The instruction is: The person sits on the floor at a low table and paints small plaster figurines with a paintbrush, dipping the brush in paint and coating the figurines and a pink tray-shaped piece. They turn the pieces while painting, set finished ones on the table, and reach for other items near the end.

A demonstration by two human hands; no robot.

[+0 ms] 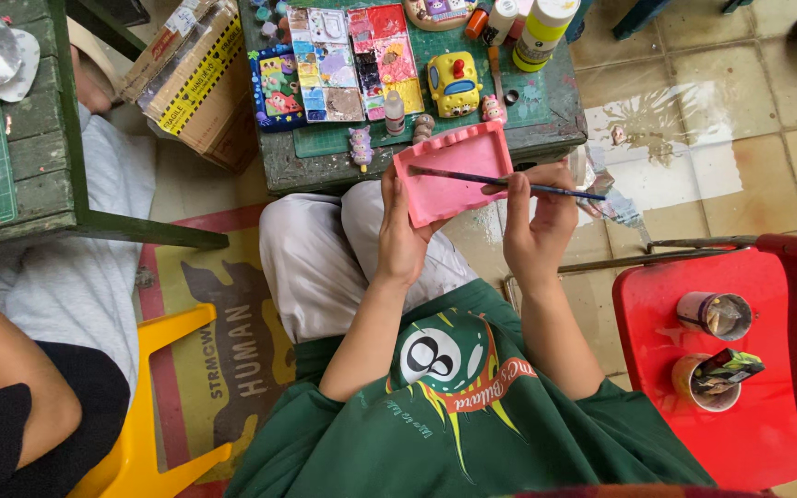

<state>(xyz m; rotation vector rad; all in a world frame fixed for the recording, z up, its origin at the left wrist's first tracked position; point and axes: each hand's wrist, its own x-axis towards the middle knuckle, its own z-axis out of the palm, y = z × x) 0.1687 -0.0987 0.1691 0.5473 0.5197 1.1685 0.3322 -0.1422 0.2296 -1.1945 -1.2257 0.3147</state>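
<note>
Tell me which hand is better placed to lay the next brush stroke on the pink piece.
Right, most likely. The right hand pinches the paintbrush, which lies across the pink tray-shaped piece. The left hand grips that piece by its left edge, so it is busy steadying it.

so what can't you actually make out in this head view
- Underside of the pink tray: faces away; left hand covers its near corner.
- Brush handle end: hidden inside the right hand.
- Yellow bottle: top cut by the frame edge.
- Cup contents: too small to tell.
</note>
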